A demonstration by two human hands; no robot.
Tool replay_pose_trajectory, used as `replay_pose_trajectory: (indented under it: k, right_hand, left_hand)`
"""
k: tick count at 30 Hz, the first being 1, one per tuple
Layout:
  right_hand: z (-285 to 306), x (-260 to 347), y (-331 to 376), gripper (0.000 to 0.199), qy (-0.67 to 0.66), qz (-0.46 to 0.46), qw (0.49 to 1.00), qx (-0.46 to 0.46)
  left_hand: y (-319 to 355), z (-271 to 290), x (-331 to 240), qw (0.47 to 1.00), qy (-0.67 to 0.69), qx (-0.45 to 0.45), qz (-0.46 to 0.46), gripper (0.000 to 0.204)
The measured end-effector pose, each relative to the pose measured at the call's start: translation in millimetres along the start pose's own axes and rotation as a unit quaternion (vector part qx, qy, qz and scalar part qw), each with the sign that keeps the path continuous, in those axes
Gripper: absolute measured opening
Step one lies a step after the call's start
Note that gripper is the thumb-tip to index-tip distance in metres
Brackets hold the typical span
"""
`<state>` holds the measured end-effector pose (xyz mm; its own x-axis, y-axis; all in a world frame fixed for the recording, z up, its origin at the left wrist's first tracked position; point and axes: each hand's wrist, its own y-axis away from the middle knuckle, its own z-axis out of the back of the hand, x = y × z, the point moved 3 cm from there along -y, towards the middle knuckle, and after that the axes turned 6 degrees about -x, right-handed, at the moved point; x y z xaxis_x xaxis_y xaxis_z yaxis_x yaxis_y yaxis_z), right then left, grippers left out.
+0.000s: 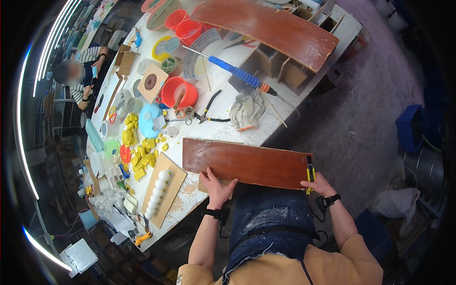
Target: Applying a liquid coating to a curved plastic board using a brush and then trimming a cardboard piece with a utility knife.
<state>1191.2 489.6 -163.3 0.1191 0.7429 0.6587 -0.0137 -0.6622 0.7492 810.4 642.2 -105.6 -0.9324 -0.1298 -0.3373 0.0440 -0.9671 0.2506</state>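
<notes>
A long reddish-brown wooden board (251,164) lies across the near edge of the table, its right end jutting out in front of my body. At its near edge, toward the left end, my left hand (218,191) grips it, thumb and a finger showing. My right hand (321,185) is closed around a yellow and black utility knife (310,175), which stands against the board's right end. The knife's tip is too small to make out. Part of a light brown piece (203,184) shows under the board near my left hand.
A second reddish board (270,28) rests on divided boxes (273,61) at the back. On the white table (190,199) are a blue screwdriver (237,72), gloves (247,110), pliers (209,111), red buckets (179,92), yellow lumps (141,159) and white balls (157,192). Another person (80,71) is far left.
</notes>
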Motion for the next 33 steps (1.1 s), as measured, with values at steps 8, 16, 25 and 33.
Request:
replay_pose_trajectory:
  k: [8, 16, 25, 33]
  right_hand:
    - [0.5, -7.1, -0.4, 0.040, -0.004, 0.014, 1.000, -0.011]
    - [-2.3, -7.7, 2.8, 0.040, -0.018, -0.007, 1.000, -0.001]
    - [-1.2, -1.6, 0.6, 0.039, -0.003, -0.006, 1.000, -0.004]
    - [0.1, -8.4, 1.1, 0.041, 0.005, -0.018, 1.000, 0.008]
  left_hand:
    - [-5.2, -1.4, -12.1, 0.999, -0.013, -0.023, 0.038, 0.128]
    - [-6.0, -2.0, -13.2, 0.999, -0.018, -0.022, 0.042, 0.129]
    - [-5.2, -3.1, -12.7, 0.999, -0.012, -0.027, 0.044, 0.131]
    - [-6.6, -0.4, -15.6, 0.999, -0.010, -0.013, 0.051, 0.130]
